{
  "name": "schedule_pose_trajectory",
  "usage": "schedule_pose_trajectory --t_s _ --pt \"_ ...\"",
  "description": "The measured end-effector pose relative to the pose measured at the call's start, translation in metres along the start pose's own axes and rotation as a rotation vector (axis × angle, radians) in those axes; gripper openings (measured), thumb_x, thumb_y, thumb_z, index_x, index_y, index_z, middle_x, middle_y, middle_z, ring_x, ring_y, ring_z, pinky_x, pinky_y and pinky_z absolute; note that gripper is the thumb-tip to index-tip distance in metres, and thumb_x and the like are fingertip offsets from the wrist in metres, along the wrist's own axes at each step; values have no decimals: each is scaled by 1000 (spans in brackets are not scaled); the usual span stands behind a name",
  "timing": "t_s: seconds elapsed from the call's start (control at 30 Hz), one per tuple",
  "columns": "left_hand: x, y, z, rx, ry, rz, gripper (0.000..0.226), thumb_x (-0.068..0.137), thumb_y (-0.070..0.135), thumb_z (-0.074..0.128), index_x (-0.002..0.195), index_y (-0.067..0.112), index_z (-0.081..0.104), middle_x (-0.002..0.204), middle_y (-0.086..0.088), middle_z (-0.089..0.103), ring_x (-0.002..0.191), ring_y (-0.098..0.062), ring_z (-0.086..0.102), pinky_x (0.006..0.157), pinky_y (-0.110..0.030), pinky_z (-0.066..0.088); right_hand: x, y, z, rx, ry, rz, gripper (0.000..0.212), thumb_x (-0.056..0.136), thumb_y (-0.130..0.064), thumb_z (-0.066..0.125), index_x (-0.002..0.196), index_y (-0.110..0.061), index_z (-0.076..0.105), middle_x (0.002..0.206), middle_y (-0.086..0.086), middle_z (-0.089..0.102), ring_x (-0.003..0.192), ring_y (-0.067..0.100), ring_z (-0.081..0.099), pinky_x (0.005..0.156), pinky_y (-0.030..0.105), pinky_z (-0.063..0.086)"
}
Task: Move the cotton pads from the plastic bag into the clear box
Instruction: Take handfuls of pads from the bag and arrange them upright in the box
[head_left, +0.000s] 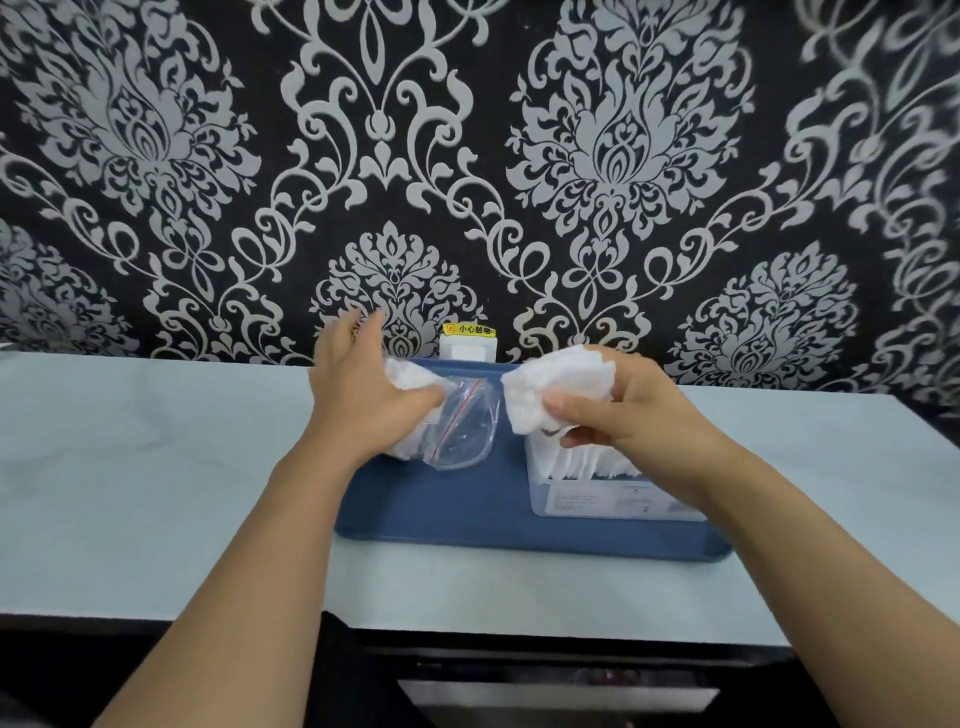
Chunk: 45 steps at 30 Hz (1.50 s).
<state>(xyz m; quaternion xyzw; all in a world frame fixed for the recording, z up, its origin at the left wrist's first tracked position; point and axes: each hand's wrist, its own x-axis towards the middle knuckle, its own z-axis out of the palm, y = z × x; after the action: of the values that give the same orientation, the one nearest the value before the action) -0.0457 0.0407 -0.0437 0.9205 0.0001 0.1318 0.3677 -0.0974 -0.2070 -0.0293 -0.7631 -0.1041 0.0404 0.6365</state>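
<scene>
A pale table carries a blue tray holding the clear box, part-filled. Left hand grips the plastic bag, fingers curled. Right hand fingers pinch cotton pads above the box.

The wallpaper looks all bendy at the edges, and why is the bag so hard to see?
Head view: the wide-angle lens curves the wallpaper pattern toward the corners, and it blurs there. The plastic bag is clear, so only faint glare and its red strip show against the blue tray. The cotton pads in the right hand look bright and soft-edged; the light is even, the shadows weak.
</scene>
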Motion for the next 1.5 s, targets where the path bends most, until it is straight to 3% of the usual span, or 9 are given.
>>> schedule_pose_trajectory --t_s 0.13,0.2,0.4,0.57,0.73,1.1,1.2,1.33,1.5 --pt "-38 69 6 -869 -141 -35 55 80 51 61 129 26 60 131 2 62 119 -13 60 96 -29 51 -6 0 -1 206 47 28 46 83 -23 72 124 -8 61 103 7 76 81 17 70 65 25 58" --pt "-57 91 26 -1012 -340 -184 46 89 54 62 120 20 65 114 -4 74 102 -19 72 83 -35 61 -8 0 1 234 55 14 40 90 -23 67 126 -7 58 102 9 74 80 19 68 61 24 55" --pt "-60 101 54 -1365 -325 -467 30 105 23 53 126 3 61 116 -17 74 104 -28 75 88 -44 62 -12 4 0 -181 399 -106 10 94 -24 70 100 -16 73 86 -4 76 65 0 62 60 18 47" --pt "-60 103 54 -1362 -287 -491 27 106 21 50 124 5 61 116 -13 75 103 -25 75 86 -41 63 -15 0 -11 -115 612 -186 11 87 -20 78 77 -15 77 71 -2 73 65 9 62 63 28 54" --pt "-59 100 55 -1353 -299 -467 27 107 22 49 124 6 62 122 -14 72 108 -27 73 89 -43 62 -20 -7 -16 406 321 -13 13 87 -23 73 81 -12 73 76 -1 66 68 8 57 61 20 47" --pt "-57 96 57 -1289 -377 -387 32 98 30 64 120 8 68 114 -13 76 105 -26 75 88 -39 61 -6 1 -6 -43 452 -138 9 87 -10 77 82 -3 74 68 9 70 56 9 59 56 25 52" --pt "-56 92 60 -1237 -340 -348 24 96 7 63 120 9 67 113 -13 76 99 -24 76 87 -38 62 -6 0 -4 -101 436 -167 8 88 -16 77 94 -11 74 77 5 70 67 7 61 69 27 56" --pt "-57 94 63 -1201 -373 -272 27 96 1 58 122 8 65 117 -15 74 102 -25 75 88 -39 62 -1 -2 4 83 419 -18 63 86 -69 53 139 -34 51 127 -14 61 122 4 56 110 40 43" --pt "-64 99 74 -1116 -450 -172 32 93 9 59 123 20 64 101 -1 79 90 -10 75 81 -28 58 3 -3 22 130 297 75 74 85 -76 38 140 -28 52 130 -8 64 124 11 60 113 44 42"
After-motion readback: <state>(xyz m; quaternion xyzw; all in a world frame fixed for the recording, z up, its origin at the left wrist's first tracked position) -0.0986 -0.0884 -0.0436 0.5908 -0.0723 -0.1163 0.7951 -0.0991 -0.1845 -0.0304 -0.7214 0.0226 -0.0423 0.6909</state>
